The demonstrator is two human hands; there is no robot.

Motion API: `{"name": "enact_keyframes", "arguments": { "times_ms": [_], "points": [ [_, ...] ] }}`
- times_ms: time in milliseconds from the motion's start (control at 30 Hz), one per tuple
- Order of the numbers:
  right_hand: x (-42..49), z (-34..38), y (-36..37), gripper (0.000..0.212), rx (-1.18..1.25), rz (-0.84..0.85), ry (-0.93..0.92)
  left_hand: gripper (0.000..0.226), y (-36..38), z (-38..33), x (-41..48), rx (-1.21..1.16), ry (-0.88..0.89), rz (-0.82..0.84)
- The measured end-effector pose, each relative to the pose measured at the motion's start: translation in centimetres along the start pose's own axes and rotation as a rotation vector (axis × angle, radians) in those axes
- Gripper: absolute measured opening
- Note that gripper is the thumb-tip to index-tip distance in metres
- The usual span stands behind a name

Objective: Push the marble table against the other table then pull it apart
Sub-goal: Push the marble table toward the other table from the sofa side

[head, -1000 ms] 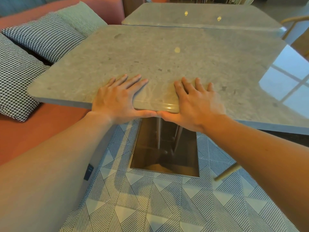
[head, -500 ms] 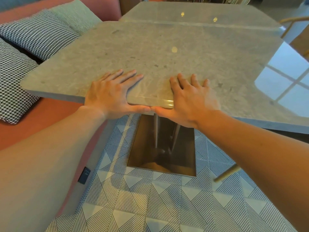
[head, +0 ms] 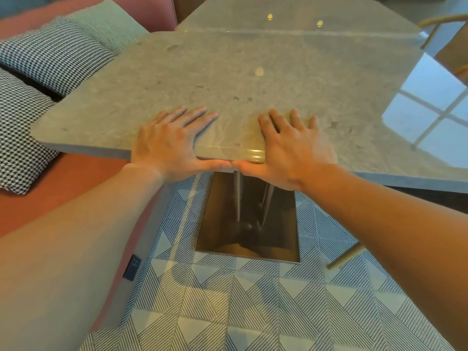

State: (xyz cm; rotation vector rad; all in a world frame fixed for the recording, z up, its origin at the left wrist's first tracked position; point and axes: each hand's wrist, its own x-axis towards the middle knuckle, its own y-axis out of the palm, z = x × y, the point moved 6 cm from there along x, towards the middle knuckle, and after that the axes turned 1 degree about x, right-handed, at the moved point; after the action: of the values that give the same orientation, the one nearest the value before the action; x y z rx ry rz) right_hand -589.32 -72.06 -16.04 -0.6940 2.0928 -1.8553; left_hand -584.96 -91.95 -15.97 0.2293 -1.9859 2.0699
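Tables: two marble tops, far edges touching.
My left hand (head: 167, 145) and right hand (head: 291, 153) clamp the marble table (head: 253, 84) near edge, fingers flat on top, thumbs beneath; other table (head: 291, 19) beyond.

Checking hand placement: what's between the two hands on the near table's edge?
In the head view, only bare marble table edge lies between left hand and right hand; their thumbs nearly meet under its rim.
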Motion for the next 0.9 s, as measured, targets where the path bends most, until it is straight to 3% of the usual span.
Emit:
{"name": "enact_keyframes", "arguments": {
  "times_ms": [133,233,433,600,733,900],
  "points": [
    [-0.1,-0.1,-0.1,0.149,0.003,0.001,0.007,0.138,0.2,0.1,0.1,-0.012,0.01,-0.01],
    [-0.1,-0.1,0.1,0.141,0.009,0.013,0.014,0.141,0.2,0.1,0.2,-0.029,-0.004,0.011],
    [-1.0,-0.4,0.4,0.134,0.103,0.079,0.049,0.152,-0.5,-0.3,0.0,-0.087,-0.097,0.171],
    [-5.1,-2.4,0.1,0.114,0.223,0.119,0.001,0.121,-1.1,-1.5,-1.8,-0.139,-0.163,0.304],
    [-10.1,-11.7,-0.1,0.103,0.187,0.155,0.123,0.115,-2.0,-7.3,-1.5,-0.239,0.028,0.329],
    [-11.6,-18.8,0.4,0.118,0.204,0.152,0.23,0.111,-2.6,-18.7,3.9,-0.353,0.198,0.239]
  ]
}}
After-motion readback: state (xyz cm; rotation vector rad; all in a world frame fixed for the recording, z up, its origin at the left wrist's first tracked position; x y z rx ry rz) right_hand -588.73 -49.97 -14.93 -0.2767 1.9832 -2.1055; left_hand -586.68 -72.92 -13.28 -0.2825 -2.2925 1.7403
